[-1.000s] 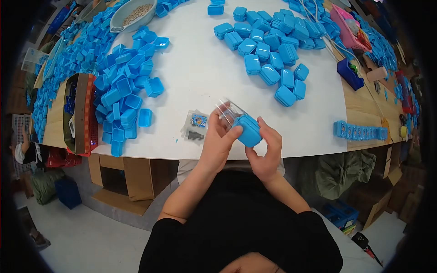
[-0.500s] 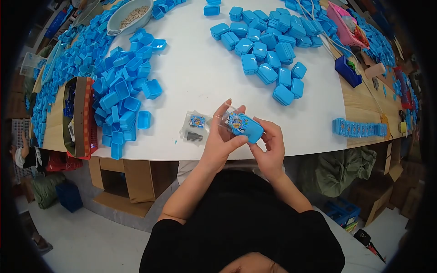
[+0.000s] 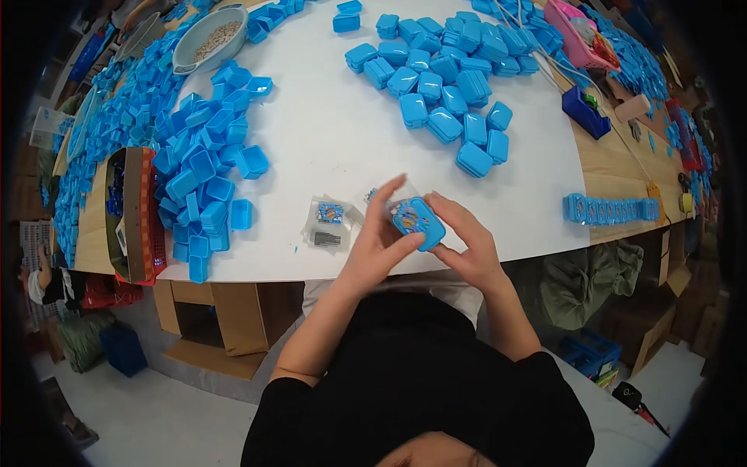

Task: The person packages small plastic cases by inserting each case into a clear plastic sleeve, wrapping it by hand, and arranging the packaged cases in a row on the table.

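Observation:
A small blue plastic box [image 3: 427, 225] with rounded corners is between my hands, just above the table's near edge. Colourful printing shows on its upper left, where a piece of clear plastic film [image 3: 408, 189] also sticks out. My left hand [image 3: 378, 247] grips the box from the left, thumb on its face. From the other side my right hand [image 3: 472, 245] holds its right edge between fingers and thumb. Left of my hands lie clear packets with printed stickers [image 3: 330, 214]. Another printed piece is partly hidden behind my left fingers.
Closed blue boxes [image 3: 443, 124] lie in a cluster farther back. Open blue box halves [image 3: 204, 163] heap up at left, beside a red basket [image 3: 148, 233]. A row of printed boxes [image 3: 611, 210] stands right, near a blue tape dispenser [image 3: 585, 114]. A bowl [image 3: 210, 39] holds small pale pieces.
The box has turned in my hands so its printed face shows more toward me. My right fingers have shifted along its edge. The whole view has moved slightly.

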Tool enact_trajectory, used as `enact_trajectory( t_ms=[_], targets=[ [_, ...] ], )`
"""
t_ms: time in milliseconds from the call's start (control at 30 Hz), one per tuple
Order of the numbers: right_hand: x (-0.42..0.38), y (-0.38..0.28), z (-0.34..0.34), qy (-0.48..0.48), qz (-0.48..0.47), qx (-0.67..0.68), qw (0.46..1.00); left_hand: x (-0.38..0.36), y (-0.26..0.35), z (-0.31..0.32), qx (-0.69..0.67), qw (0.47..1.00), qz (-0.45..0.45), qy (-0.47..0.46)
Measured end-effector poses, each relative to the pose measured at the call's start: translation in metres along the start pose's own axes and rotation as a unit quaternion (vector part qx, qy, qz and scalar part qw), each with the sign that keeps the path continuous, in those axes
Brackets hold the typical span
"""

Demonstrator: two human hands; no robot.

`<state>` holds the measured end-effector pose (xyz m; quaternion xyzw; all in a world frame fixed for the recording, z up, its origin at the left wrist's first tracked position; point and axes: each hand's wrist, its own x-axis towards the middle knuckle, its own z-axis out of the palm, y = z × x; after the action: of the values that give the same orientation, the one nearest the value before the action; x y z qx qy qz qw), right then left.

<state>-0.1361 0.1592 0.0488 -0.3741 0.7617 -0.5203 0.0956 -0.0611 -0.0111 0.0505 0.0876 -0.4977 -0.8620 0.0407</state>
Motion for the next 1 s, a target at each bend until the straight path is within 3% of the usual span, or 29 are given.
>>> enact_trajectory(
  t_ms=[133, 333, 467, 567, 633, 700, 767, 800, 900, 933, 967, 1000],
  targets=[
    [0.001, 0.004, -0.006, -0.005, -0.018, 0.000, 1.000, -0.001, -0.009, 0.004, 0.094, 0.995, 0.022, -0.039],
    [-0.002, 0.005, -0.004, 0.020, -0.024, -0.010, 0.999, 0.000, -0.007, 0.012, 0.055, 0.998, -0.008, 0.008],
    [-0.005, -0.002, 0.005, 0.079, 0.060, 0.050, 0.994, 0.000, -0.007, 0.018, 0.059, 0.998, 0.000, 0.032],
    [-0.007, 0.002, 0.007, 0.076, 0.010, -0.020, 0.997, -0.001, -0.009, 0.019, 0.018, 0.998, -0.029, 0.059],
    [-0.007, -0.008, 0.008, 0.125, -0.046, -0.077, 0.988, -0.001, -0.018, 0.021, 0.077, 0.991, -0.019, 0.108],
    [-0.008, -0.011, 0.011, 0.067, -0.039, -0.202, 0.976, -0.003, -0.023, 0.032, 0.136, 0.985, -0.014, 0.107],
    [-0.014, 0.006, 0.004, 0.131, -0.047, -0.202, 0.969, 0.003, -0.044, 0.029, 0.177, 0.981, 0.040, 0.062],
    [-0.017, 0.012, -0.007, 0.162, -0.051, -0.188, 0.967, 0.001, -0.044, 0.037, 0.117, 0.990, 0.003, 0.082],
    [-0.045, 0.059, -0.102, 0.363, 0.045, -0.268, 0.891, -0.002, -0.051, 0.032, 0.110, 0.992, 0.030, 0.061],
    [-0.059, 0.082, -0.149, 0.408, 0.080, -0.344, 0.842, -0.004, -0.056, 0.025, 0.278, 0.953, 0.099, 0.065],
    [-0.080, 0.110, -0.195, 0.454, 0.112, -0.424, 0.775, -0.006, -0.062, 0.018, 0.437, 0.881, 0.165, 0.067],
    [-0.096, 0.122, -0.242, 0.459, 0.136, -0.506, 0.717, -0.008, -0.067, 0.012, 0.439, 0.881, 0.163, 0.065]
  ],
)
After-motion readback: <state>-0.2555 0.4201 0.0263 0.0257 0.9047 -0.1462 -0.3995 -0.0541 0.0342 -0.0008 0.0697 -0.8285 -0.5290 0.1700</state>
